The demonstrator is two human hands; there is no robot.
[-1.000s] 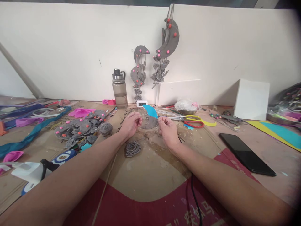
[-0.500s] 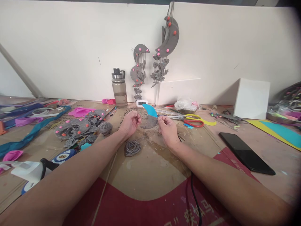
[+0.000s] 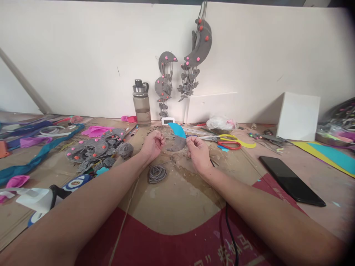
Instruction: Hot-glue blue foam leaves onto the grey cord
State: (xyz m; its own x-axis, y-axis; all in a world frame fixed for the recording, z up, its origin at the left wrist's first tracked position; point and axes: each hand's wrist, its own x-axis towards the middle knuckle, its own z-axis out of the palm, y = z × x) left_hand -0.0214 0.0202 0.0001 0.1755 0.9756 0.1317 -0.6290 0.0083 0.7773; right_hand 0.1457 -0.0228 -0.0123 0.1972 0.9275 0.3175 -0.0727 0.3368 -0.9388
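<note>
The person's right hand [image 3: 199, 152] pinched a crescent-shaped piece [image 3: 177, 130] by its right edge, its thumb and index finger clamped on it. The piece was bright blue in its upper part and grey below, and stood tilted between the two hands above the cardboard [image 3: 172, 207] that covered much of the desk [image 3: 327, 181]. The left hand [image 3: 153, 146] was just to the left of the piece and apart from it, its fingers curled in together; whether they held anything thin, such as a thread, could not be told.

Just below the left hand lay a loose skein of grey yarn [image 3: 157, 174]. To its left were a ball of grey yarn [image 3: 124, 150] and a heap of grey pieces [image 3: 95, 147] dotted with pink and orange. Scissors [image 3: 230, 145] with yellow and red handles lay beyond the right hand, and a black phone [image 3: 291, 181] rested farther right. Behind, a bottle [image 3: 142, 109] stood upright near a small white digital clock [image 3: 168, 121], and grey crescent ornaments [image 3: 203, 46] hung before a white panel [image 3: 83, 59].
</note>
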